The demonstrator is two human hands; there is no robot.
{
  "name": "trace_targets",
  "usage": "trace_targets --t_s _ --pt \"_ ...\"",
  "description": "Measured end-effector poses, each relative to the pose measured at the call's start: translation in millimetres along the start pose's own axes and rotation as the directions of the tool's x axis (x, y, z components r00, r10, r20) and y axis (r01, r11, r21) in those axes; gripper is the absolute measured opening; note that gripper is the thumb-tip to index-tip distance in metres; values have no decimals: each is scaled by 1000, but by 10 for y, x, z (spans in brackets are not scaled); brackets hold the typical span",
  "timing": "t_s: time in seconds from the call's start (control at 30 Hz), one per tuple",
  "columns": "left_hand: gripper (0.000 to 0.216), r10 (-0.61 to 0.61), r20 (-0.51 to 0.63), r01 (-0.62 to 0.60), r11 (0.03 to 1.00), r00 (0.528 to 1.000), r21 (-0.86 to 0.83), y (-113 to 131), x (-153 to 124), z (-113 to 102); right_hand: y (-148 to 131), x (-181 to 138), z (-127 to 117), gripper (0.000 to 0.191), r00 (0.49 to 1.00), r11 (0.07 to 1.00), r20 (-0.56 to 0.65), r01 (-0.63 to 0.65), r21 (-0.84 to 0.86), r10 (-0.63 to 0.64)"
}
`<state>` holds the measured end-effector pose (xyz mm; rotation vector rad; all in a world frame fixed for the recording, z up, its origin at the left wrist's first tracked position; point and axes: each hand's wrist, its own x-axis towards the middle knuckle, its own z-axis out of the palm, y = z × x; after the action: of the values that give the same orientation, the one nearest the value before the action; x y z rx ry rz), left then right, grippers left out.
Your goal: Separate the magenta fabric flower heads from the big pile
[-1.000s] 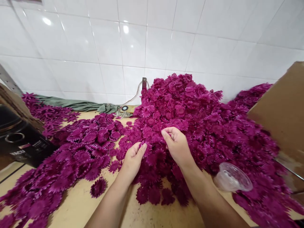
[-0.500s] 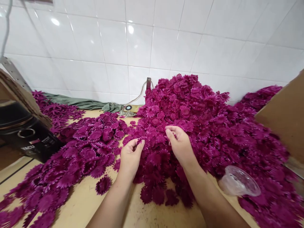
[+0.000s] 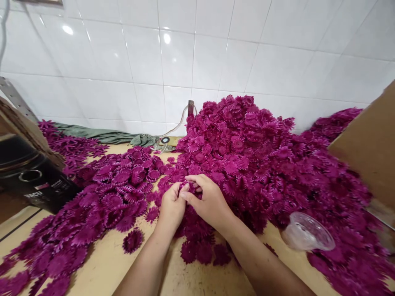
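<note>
My left hand (image 3: 173, 204) and my right hand (image 3: 210, 200) meet in front of the large heap of magenta artificial flower pieces (image 3: 240, 139). A small magenta flower piece (image 3: 191, 187) shows between them, partly hidden by the fingers. The left thumb and fingers pinch it from the left. On the other side, my right fingers curl over it, with the right thumb close against the left thumb. More toothed, round flower pieces (image 3: 203, 251) lie just below my hands. One loose dark flower piece (image 3: 132, 240) rests on the table left of my left forearm.
A second pile of flower pieces (image 3: 101, 201) spreads leftward beside a black canister (image 3: 37, 174). A clear plastic tub (image 3: 308, 232) lies at the right. A cardboard panel (image 3: 365, 144) leans further right. Behind are green cloth (image 3: 98, 133), a yellow device (image 3: 173, 141) and a tiled wall (image 3: 148, 53).
My right hand has moved left and down from over the heap to meet my left hand at the flower piece. My left hand has stayed in nearly the same place.
</note>
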<state>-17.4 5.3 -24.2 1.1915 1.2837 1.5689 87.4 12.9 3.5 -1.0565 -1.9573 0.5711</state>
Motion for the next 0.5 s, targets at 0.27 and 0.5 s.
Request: trace_targets --t_s 0.27,0.5 --pt "51 -242 122 251 965 963 -70 86 -53 -16 92 54 -29 10 979 947 134 -183 264 152" --pt "31 -59 187 78 992 981 -99 109 -100 55 156 116 -109 22 980 994 -188 -85 -69 71"
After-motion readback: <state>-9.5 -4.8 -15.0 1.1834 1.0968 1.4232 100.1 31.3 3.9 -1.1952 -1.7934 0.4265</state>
